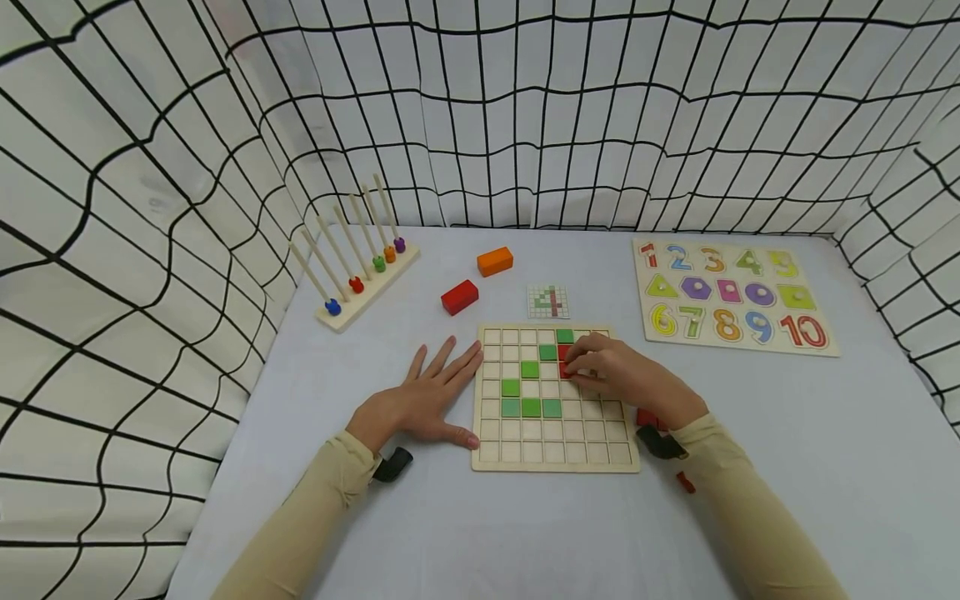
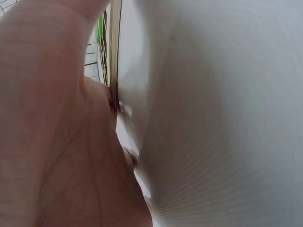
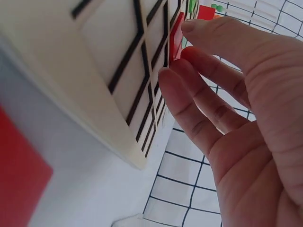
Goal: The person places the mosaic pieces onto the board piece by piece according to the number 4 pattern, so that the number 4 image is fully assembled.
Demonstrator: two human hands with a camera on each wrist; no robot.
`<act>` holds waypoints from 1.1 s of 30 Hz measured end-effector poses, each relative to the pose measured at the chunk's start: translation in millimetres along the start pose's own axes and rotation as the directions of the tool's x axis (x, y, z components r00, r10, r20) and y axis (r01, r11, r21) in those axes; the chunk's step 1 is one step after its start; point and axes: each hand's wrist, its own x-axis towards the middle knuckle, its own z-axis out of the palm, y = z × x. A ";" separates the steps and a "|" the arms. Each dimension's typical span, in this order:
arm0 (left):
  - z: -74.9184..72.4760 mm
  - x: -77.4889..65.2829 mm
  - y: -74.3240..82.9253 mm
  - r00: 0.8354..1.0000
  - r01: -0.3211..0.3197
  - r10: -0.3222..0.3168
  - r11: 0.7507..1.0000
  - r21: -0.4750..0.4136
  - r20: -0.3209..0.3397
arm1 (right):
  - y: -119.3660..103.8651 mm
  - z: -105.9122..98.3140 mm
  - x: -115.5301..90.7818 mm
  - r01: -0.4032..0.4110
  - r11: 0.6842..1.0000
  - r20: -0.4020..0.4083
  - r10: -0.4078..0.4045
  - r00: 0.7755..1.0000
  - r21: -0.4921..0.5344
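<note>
Red tiles (image 1: 564, 353) lie in the grid board (image 1: 555, 467), right of centre in the head view. Risk: the lower one, partly hidden by fingers, could seat askew on a rib. The red piece (image 1: 649, 419), right of centre and lower, might be nudged by the right sleeve (image 1: 731, 475) if the arm drops. Left hand (image 1: 423, 408): fingers straight and spread, on the tabletop (image 1: 480, 533), thumb touching the board's left edge. Right hand (image 1: 626, 375): fingers bent, tips at the lower tile.

Left wrist view: board edge, upper left, meets the left hand; a push there could slide the board. No object visible in the palm.

Right wrist view: tile at upper centre, fingertips against it; uneven pressure could tip it. Thumb and fingers look apart; cannot tell whether they pinch or only press.
</note>
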 end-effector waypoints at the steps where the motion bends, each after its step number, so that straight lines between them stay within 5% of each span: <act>1: -0.1 -0.1 -0.2 1.000 -0.002 0.002 1.000 -0.002 -0.002 | -0.1 -1.1 -1.3 -0.010 1.000 0.002 0.010 1.000 0.003; 33: 0.3 0.4 0.0 1.000 0.003 -0.003 1.000 -0.006 0.005 | 5.4 -21.6 -54.7 -0.100 0.994 -0.016 0.099 0.995 -0.034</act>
